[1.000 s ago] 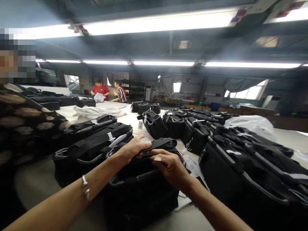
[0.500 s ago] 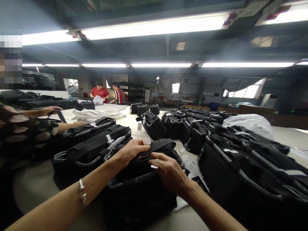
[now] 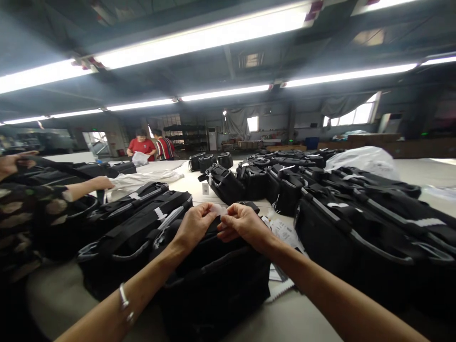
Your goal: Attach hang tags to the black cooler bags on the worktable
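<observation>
A black fabric bag point(image 3: 217, 285) with an open top stands right in front of me. Just above its rim, my left hand point(image 3: 194, 223) pinches a small translucent white disc point(image 3: 216, 209), which looks like a round sticker. The fingertips of my right hand point(image 3: 245, 223) are closed at the other edge of the disc, so both hands meet there. A black strap point(image 3: 251, 206) shows behind my right hand. White printed labels point(image 3: 285, 232) lie on the table beside the bag, partly hidden by my right forearm.
Several black bags with grey-trimmed edges stand close on the left point(image 3: 131, 237) and right point(image 3: 349, 247). More bags point(image 3: 224, 183) fill the table behind. A clear plastic bag point(image 3: 363, 161) lies at the back right. A co-worker's hand point(image 3: 98, 184) handles a strap at the left.
My hands have let go of the black strap, and my right hand has risen to the disc beside my left. The co-worker at the left has pulled a strap outward. My view has tilted.
</observation>
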Demonstrator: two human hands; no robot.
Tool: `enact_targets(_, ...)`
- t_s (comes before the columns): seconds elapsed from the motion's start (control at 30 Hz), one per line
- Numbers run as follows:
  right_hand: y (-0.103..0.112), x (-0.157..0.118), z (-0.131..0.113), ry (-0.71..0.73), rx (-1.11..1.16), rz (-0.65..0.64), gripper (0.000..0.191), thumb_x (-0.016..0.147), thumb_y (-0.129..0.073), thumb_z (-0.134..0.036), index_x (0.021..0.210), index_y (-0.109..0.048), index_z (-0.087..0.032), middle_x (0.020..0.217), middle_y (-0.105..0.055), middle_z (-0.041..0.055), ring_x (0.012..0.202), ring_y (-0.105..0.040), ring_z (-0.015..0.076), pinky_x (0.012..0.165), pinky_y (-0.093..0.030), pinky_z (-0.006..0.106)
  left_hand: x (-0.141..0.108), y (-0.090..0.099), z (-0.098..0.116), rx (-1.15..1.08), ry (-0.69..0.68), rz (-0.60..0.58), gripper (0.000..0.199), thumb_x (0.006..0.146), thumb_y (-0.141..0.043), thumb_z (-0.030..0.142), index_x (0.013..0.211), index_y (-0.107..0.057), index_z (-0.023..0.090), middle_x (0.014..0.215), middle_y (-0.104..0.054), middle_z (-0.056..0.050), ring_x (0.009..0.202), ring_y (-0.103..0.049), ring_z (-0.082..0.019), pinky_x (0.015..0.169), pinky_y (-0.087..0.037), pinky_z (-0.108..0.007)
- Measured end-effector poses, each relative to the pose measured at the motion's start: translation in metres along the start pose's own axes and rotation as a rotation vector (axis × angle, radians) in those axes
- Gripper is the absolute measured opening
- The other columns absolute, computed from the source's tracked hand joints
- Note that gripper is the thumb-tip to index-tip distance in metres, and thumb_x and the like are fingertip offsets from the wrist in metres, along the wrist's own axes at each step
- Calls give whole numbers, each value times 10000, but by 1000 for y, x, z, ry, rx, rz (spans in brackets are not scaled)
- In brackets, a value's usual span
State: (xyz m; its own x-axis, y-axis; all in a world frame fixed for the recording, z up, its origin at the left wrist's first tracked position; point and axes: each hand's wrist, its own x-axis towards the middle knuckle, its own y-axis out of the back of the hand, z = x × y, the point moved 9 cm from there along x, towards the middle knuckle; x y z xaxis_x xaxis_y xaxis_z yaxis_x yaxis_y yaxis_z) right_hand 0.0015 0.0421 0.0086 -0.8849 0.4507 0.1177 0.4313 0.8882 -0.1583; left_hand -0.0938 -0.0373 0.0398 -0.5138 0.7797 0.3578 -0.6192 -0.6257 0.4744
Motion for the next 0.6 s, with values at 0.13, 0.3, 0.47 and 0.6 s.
enact_targets(0.13, -5, 6, 3, -53, -46, -46, 195, 842, -724, -265, 798, -604, -118, 657, -673, 13, 529, -680, 129, 480, -582, 212, -1, 7, 4, 103, -34, 104, 203, 851, -536, 361, 981, -533, 206, 689, -646, 11, 527, -518, -147, 525, -359, -246)
enact_targets(0.3, -3, 11, 0, -80, -37, -65, 199, 764, -788, -248, 771, -647, -107, 585, -624, -15, 500, -632, 103, 479, -573, 196, -5, 10, 16, 228, -92, 167, 94, 861, -503, 315, 890, -473, 231, 686, -622, 16, 580, -568, -166, 583, -385, -260)
enact_targets(0.47, 0, 14, 10, -232, -35, -107, 239, 754, -797, -235, 688, -601, -115, 528, -603, 3, 533, -655, 147, 519, -594, 244, -11, 6, 24, 265, -152, 159, 88, 879, -440, 324, 867, -451, 238, 768, -633, -10, 689, -630, -198, 652, -413, -291)
enact_targets(0.6, 4, 17, 6, -234, 6, -81, 172, 778, -774, -187, 743, -633, -96, 587, -631, 24, 550, -658, 137, 557, -603, 246, -13, 3, 23, 295, -176, 123, 104, 900, -406, 334, 881, -451, 242, 765, -625, -11, 706, -630, -206, 679, -416, -307)
